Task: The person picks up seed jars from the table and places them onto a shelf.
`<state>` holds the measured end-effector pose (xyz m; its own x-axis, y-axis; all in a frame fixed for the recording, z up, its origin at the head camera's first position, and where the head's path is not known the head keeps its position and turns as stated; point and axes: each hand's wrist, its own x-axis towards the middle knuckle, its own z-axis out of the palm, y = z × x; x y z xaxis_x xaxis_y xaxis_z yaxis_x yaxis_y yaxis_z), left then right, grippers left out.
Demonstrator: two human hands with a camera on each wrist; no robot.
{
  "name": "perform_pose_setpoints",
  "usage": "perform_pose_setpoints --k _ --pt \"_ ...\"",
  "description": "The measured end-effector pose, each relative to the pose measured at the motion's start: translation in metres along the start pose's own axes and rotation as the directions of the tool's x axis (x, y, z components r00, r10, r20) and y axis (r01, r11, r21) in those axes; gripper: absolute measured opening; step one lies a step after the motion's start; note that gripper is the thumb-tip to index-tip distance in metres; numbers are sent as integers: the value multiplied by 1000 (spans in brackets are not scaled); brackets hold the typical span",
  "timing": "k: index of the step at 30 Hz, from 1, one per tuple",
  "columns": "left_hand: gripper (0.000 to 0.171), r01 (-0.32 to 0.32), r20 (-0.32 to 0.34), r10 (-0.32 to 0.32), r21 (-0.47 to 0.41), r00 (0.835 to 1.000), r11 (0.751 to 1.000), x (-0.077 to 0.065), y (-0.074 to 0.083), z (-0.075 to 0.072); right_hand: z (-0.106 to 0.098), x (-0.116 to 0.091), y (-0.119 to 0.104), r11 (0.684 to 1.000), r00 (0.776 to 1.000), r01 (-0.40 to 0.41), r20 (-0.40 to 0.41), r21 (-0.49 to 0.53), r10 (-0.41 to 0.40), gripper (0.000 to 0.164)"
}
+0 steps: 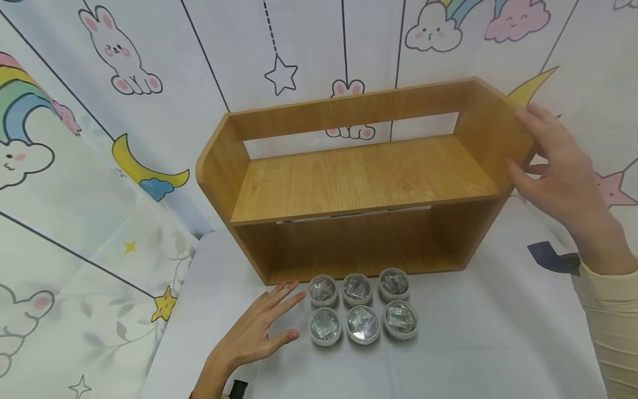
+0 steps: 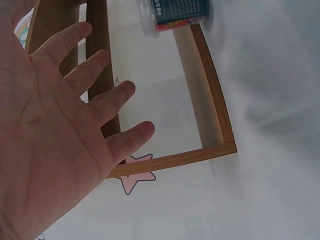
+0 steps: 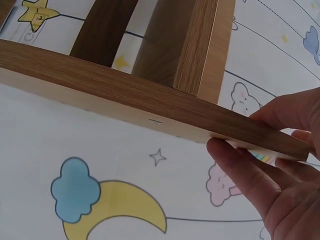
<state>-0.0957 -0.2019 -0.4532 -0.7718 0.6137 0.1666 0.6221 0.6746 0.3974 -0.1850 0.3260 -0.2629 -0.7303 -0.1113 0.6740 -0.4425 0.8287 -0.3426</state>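
A two-tier wooden shelf (image 1: pixel 359 177) stands upright at the back of the white-covered table. My right hand (image 1: pixel 568 172) grips the upper edge of its right side panel. In the right wrist view, the thumb and fingers of that hand (image 3: pixel 270 185) lie on opposite faces of the shelf's board (image 3: pixel 150 102). In front of the shelf sit several small round clear-lidded jars (image 1: pixel 324 327) in two rows. My left hand (image 1: pixel 254 330) hovers left of them, its fingers spread and holding nothing. The left wrist view shows its bare palm (image 2: pixel 60 125) beside a labelled jar (image 2: pixel 182 12).
The white tablecloth (image 1: pixel 473 343) extends around the shelf and jars. Behind hangs a cloth backdrop (image 1: pixel 164 33) printed with rabbits, moons and stars, and it also covers the left side (image 1: pixel 60 260). Dark straps show at both wrists, including a band (image 1: pixel 553 258) on the right.
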Motion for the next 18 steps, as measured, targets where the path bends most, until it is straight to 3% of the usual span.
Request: perform_pose_setpoints --k 8,14,18 --pt "67 -46 -44 45 -25 998 999 7 -5 1 1 0 0 999 999 47 -24 -6 -48 86" --pt "68 -42 -50 33 -180 998 983 18 -11 5 1 0 2 999 998 54 -25 -1 -54 85" --pt "63 -87 -67 70 -279 995 956 28 -18 11 1 1 3 999 998 52 -22 -4 -52 85"
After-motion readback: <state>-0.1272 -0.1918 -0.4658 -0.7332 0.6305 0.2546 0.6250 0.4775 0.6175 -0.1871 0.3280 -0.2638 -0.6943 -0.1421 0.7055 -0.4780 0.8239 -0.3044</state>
